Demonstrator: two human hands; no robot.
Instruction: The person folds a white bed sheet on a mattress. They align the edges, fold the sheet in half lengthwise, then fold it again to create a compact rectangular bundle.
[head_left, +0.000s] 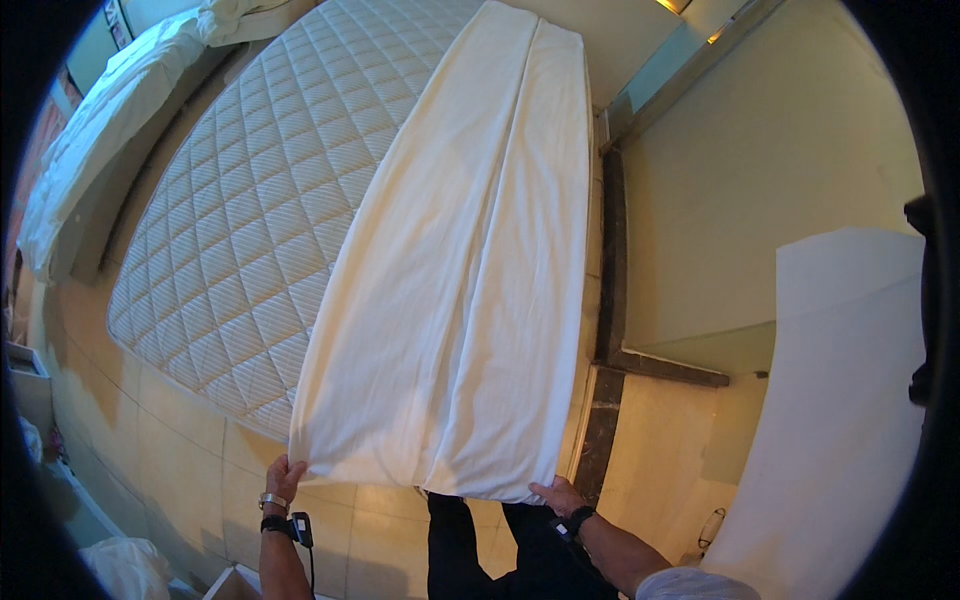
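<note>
A long white cloth, folded lengthwise so that two panels meet along a seam right of its middle, stretches over the right side of a quilted mattress. Its near end hangs past the mattress edge, in front of my legs. My left hand grips the near left corner. At the near right corner, my right hand pinches the cloth between thumb and fingers. The near edge is drawn fairly straight between both hands. Each wrist wears a strapped device, and a metal watch sits on the left one.
Beyond a floor gap at left stands another bed with rumpled white bedding. A glass panel with a dark stone base rises close on the right. White bagged material lies at lower left, near an open white box.
</note>
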